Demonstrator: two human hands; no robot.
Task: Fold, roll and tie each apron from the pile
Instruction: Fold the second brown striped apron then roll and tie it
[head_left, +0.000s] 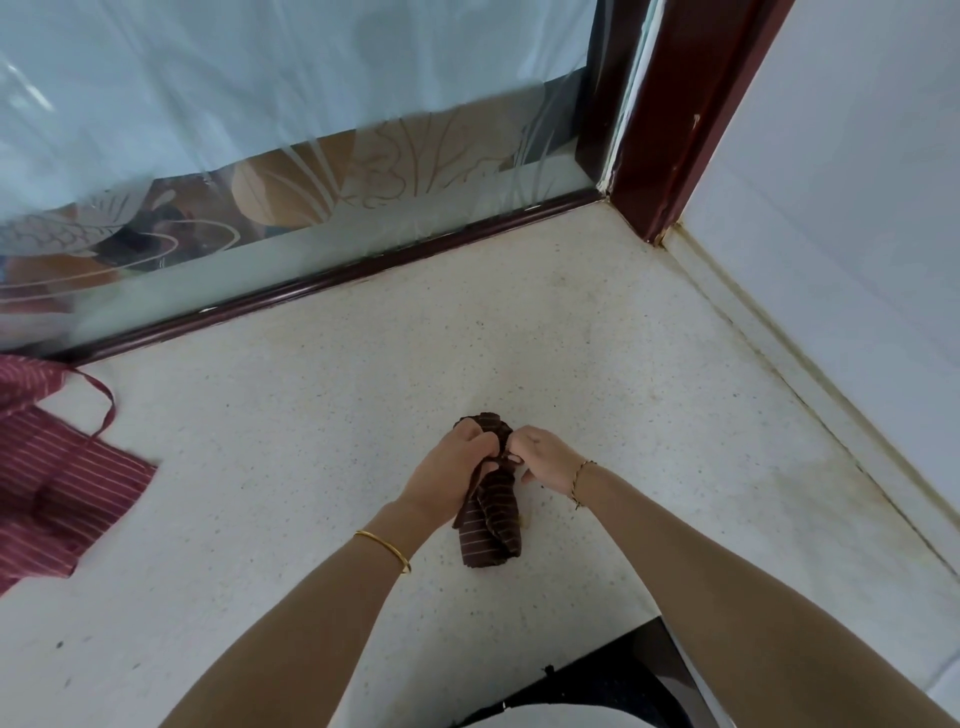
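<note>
Grip: both hands clamp on the brown striped apron roll (488, 514); the left hand (449, 470) wraps its upper part, and the right hand (543, 457) pinches a strap at the roll's middle, fingers curled tight
Roll: lies on the speckled worktop (322, 374), lengthwise toward the person, its far end poking out beyond the two hands
Progress: folding and rolling of this apron look done; the tying seems to be in hand, though the knot itself is hidden between the fingers
Left to do: a red striped apron (57, 488) lies flat and unfolded well to the left of the roll, its strap (101, 402) looping loose; how many aprons lie there I cannot tell
Around: frosted glass panel (291, 156) far behind the roll, dark red frame post (675, 104) behind and to its right, pale wall (857, 234) to its right
In the way: nothing near the roll crowds the hands
</note>
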